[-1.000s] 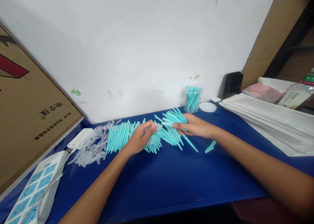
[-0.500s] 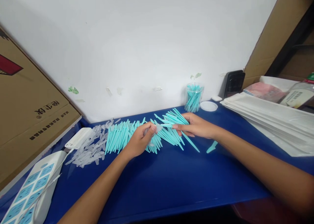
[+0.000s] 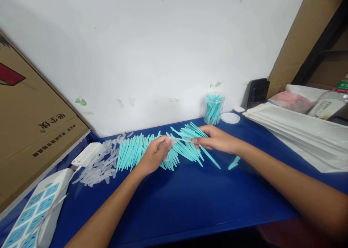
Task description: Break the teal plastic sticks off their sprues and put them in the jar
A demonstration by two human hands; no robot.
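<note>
My right hand (image 3: pixel 219 139) is closed round a fanned bundle of turquoise eyebrow razors (image 3: pixel 196 131). One razor sticks out from its thumb and fingertips toward my left hand (image 3: pixel 155 154). The left fingers are pinched on clear plastic razor caps (image 3: pixel 173 141); how many is hidden. The tip of the outstretched razor meets the caps at the left thumb. Beneath both hands lies a long row of turquoise razors (image 3: pixel 130 154) on the blue table (image 3: pixel 190 204). Left of the row spreads a pile of loose clear caps (image 3: pixel 102 168).
A clear jar of razors (image 3: pixel 214 108) stands by the wall, with its white lid (image 3: pixel 230 118) alongside. One loose razor (image 3: pixel 233 163) lies near my right forearm. White packets (image 3: pixel 293 132) are stacked at right. A power strip (image 3: pixel 38 211) and white charger (image 3: pixel 87 154) sit at left.
The razor between my hands now tilts slightly and its tip sits closer against the caps at my left thumb. Both hands stay nearly in place; the view shifts a little.
</note>
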